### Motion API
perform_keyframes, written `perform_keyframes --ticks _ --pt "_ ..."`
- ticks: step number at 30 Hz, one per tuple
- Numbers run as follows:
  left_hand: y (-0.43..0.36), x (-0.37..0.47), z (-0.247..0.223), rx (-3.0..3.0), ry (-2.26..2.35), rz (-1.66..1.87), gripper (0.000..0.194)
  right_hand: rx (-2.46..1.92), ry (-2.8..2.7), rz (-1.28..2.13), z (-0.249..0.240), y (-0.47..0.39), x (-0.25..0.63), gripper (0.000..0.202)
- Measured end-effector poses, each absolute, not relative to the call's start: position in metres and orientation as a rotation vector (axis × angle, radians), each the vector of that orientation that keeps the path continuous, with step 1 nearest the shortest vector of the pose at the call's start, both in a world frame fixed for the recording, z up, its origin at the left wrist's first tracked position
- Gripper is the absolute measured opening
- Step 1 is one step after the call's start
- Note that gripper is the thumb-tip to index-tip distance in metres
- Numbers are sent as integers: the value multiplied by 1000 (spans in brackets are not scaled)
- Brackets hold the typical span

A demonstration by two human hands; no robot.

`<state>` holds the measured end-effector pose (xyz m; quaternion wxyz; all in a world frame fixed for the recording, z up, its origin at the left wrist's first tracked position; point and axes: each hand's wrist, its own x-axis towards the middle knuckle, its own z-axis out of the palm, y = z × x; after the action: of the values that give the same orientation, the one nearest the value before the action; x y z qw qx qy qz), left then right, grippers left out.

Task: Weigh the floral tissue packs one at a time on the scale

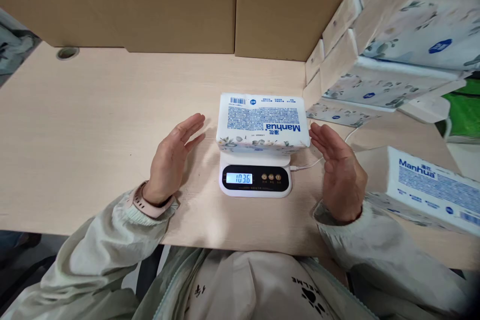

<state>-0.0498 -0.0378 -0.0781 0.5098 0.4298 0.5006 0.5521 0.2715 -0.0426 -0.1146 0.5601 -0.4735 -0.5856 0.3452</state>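
A pack of tissues (262, 122) lies on a white digital kitchen scale (255, 180), its blue "Manhua" print upside down to me. The lit display reads 103.6. My left hand (170, 157) is held to the left of the pack, fingers stretched out, with a gap between them and the wrapper. On the other side, my right hand (337, 170) is open beside the pack's right end, fingertips very near it; whether they touch I cannot tell. Neither hand holds anything. The pack hides the scale's weighing plate for the most part.
Several tissue packs (375, 75) are stacked at the back right. Another tissue pack (431, 190) lies right of my right hand. A white cable (307, 165) runs from the scale toward the stack. Cardboard (180, 5) walls off the table's back, near a round cable hole (68, 53).
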Motion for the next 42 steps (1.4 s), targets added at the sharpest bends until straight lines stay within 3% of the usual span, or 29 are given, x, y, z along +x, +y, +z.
perform_keyframes --ticks 7,20,42 --pt "-37 -51 -82 1024 1185 1385 52 -1066 -1331 868 -108 -45 268 41" --pt "-37 -52 -83 1048 1169 1402 39 -1056 -1343 832 -107 -45 265 45" --pt "-39 -51 -80 1091 1133 1422 38 -1005 -1365 817 -108 -44 264 44"
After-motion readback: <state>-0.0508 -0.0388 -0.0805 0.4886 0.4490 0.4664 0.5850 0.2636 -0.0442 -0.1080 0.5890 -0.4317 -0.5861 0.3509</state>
